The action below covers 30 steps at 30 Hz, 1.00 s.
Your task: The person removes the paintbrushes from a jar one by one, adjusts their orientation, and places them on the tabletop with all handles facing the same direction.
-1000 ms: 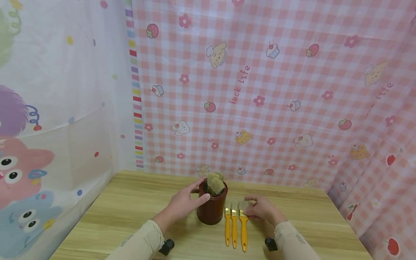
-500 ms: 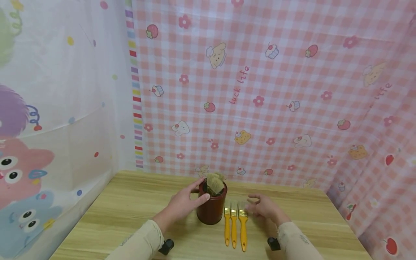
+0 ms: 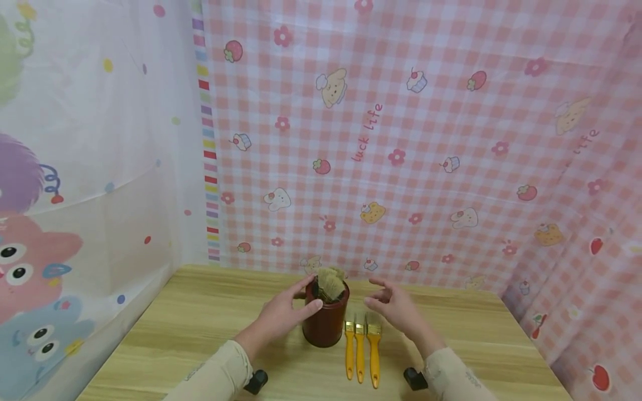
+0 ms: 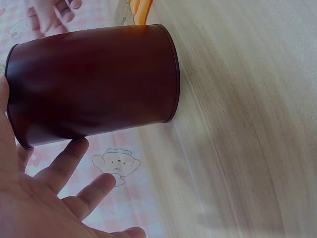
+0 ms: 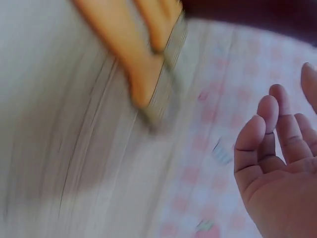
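Note:
A dark reddish-brown cylindrical brush holder (image 3: 325, 326) stands upright on the table, with pale bristle heads (image 3: 330, 283) sticking out of its top. My left hand (image 3: 281, 312) grips it near the rim, thumb on the near side; in the left wrist view the other fingers (image 4: 74, 156) spread below the brown wall. To the right of the holder lie three yellow-handled paintbrushes (image 3: 360, 353) in a row, bristles pointing away from me. My right hand (image 3: 398, 309) hovers above their bristle end with nothing in it, its fingers (image 5: 270, 111) loosely bent in the right wrist view.
The wood-grain table (image 3: 210, 317) ends at a pink checked curtain (image 3: 426, 189) behind and a white cartoon-print curtain (image 3: 110, 184) on the left. Black wrist-camera mounts (image 3: 257, 381) sit beneath both forearms.
First my right hand draws slightly right, off the rightmost paintbrush; then it rises and shifts left toward the holder. My left hand, the holder and the brushes stay in place.

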Each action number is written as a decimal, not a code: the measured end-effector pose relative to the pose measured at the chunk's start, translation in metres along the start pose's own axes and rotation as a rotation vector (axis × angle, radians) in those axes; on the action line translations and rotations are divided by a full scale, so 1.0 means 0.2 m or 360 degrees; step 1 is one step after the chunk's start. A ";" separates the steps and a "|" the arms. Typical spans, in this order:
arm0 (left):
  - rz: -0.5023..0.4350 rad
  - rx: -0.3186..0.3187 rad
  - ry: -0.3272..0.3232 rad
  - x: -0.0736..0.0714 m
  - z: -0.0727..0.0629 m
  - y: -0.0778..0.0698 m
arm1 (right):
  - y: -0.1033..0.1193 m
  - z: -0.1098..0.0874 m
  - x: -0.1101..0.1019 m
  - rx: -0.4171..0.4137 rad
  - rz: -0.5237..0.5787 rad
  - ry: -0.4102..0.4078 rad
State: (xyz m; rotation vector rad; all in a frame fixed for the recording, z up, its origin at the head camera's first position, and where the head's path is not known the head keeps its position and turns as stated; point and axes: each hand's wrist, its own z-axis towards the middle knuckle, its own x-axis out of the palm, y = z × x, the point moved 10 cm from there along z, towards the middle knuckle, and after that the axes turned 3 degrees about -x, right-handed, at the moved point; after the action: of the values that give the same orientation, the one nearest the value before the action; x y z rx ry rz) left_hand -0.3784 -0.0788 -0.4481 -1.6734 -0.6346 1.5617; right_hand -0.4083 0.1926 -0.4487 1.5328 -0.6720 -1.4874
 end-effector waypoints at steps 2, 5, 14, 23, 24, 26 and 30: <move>-0.0005 0.0001 0.0001 0.00 0.00 0.00 | 0.06 -0.02 0.04 -0.0072 0.0027 0.0035; -0.0014 -0.0005 0.0003 0.00 0.00 0.00 | 0.15 -0.04 0.10 -0.0177 0.0029 0.0054; 0.0004 -0.0008 -0.0013 0.00 0.00 0.00 | 0.30 -0.09 0.13 -0.0333 -0.0079 -0.0241; -0.0006 -0.0021 0.0015 0.01 0.00 0.01 | 0.41 -0.08 0.21 -0.0366 -0.0278 -0.0298; -0.0007 -0.0016 0.0016 0.01 0.00 0.00 | 0.43 -0.08 0.22 -0.0355 -0.0333 -0.0293; -0.0010 -0.0008 0.0016 0.01 0.00 0.00 | 0.46 -0.07 0.24 -0.0314 -0.0429 -0.0276; -0.0003 0.0002 0.0009 0.01 0.00 0.00 | 0.50 -0.04 0.27 -0.0211 -0.0600 -0.0255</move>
State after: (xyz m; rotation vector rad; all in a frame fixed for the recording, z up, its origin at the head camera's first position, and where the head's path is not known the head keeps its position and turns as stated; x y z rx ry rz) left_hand -0.3782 -0.0772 -0.4488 -1.6751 -0.6323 1.5550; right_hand -0.3745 0.1009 -0.3906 1.5045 -0.3758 -1.9121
